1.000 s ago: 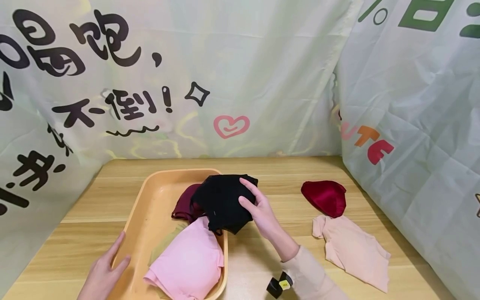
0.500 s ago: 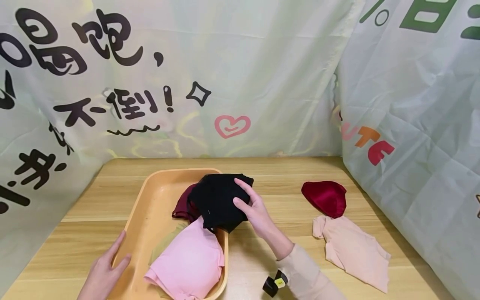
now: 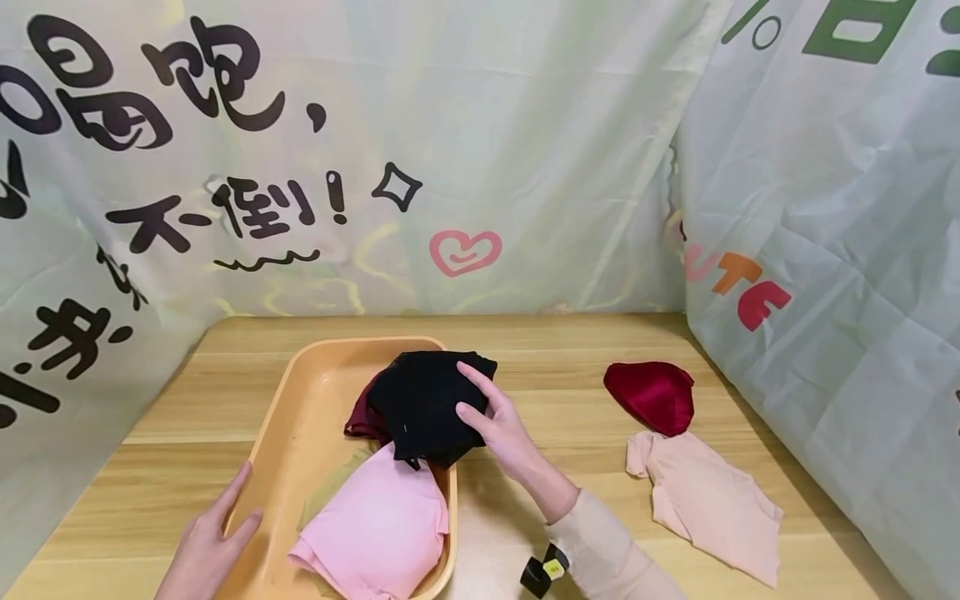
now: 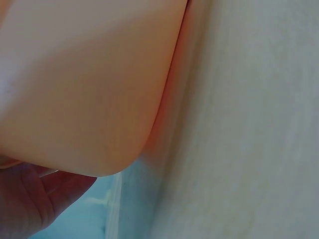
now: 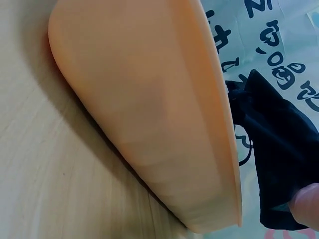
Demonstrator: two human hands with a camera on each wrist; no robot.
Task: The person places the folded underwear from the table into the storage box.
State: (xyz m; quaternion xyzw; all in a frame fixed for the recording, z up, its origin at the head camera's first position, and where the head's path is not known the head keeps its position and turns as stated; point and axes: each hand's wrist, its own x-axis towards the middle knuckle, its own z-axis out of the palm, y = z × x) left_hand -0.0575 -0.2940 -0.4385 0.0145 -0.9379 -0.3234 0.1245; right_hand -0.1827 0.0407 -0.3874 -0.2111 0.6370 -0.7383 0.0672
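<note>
Head view: a right hand (image 3: pixel 502 429) grasps a folded black fabric garment (image 3: pixel 420 400) by its right-hand part, thumb and index finger spread across its upper face. The garment lies over the right rim of a shallow orange plastic tray (image 3: pixel 300 417) with rounded corners, partly above the interior and partly beyond the edge. A left hand (image 3: pixel 213 533) grasps the tray at its left rim, the thumb on the inner side and the fingers along the outer wall.

Within the tray, a smooth pink fabric garment (image 3: pixel 375 533) occupies the near right portion, overlying a piece of olive-yellow sheer fabric (image 3: pixel 330 487); a dark maroon fabric garment (image 3: pixel 363 417) is partly covered by the black one. To the right of the tray, on a light wood-grain surface (image 3: pixel 562 350), lie a shiny dark red fabric piece (image 3: pixel 648 396) and, touching its near end, a flat beige garment (image 3: pixel 716 508). A small black device with a yellow label (image 3: pixel 543 573) sits beside the right cuff. Pale cloth hangings (image 3: pixel 562 150) with printed characters and a pink heart outline (image 3: pixel 465 252) stand behind.

Left wrist view: fingers (image 4: pixel 65 191) meet the tray's edge. Right wrist view: the black garment, with a thin dark loop (image 5: pixel 249 152), hangs just beside the tray's rim, a fingertip (image 5: pixel 306 206) pressed against it
</note>
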